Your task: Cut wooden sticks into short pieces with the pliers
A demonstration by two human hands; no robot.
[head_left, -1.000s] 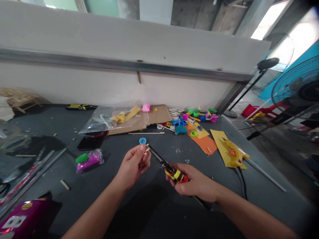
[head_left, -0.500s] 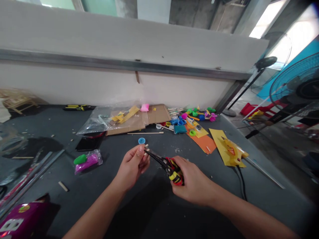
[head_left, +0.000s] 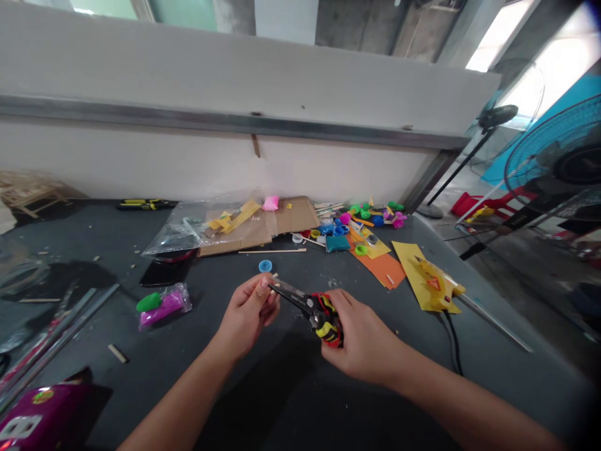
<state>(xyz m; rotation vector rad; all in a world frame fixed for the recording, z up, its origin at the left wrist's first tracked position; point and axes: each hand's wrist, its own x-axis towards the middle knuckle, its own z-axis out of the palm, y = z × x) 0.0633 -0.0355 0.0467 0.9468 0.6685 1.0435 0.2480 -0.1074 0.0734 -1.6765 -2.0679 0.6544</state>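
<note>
My right hand (head_left: 359, 332) is closed round the red, yellow and black handles of long-nose pliers (head_left: 307, 305). The dark jaws point left and their tip meets the fingertips of my left hand (head_left: 251, 305). Between thumb and fingers, my left hand pinches a small wooden stick (head_left: 275, 275); only its pale end shows, the rest being hidden by the fingers. Just beyond these fingertips stands a small blue cap (head_left: 265, 266) on the dark table. Whether the jaws grip the stick is too small to tell.
A yellow glue gun (head_left: 434, 285) lies on yellow paper at right. Cardboard (head_left: 295, 215), a plastic bag (head_left: 173, 228) and colourful clay pieces (head_left: 338, 243) line the back. At left are a purple clay packet (head_left: 164, 308), metal rods (head_left: 89, 329) and a purple box (head_left: 44, 407).
The pliers have turned slightly in my right hand, so more of the jaws' flat side shows. Both hands stay nearly in place; the whole view shifts a little.
</note>
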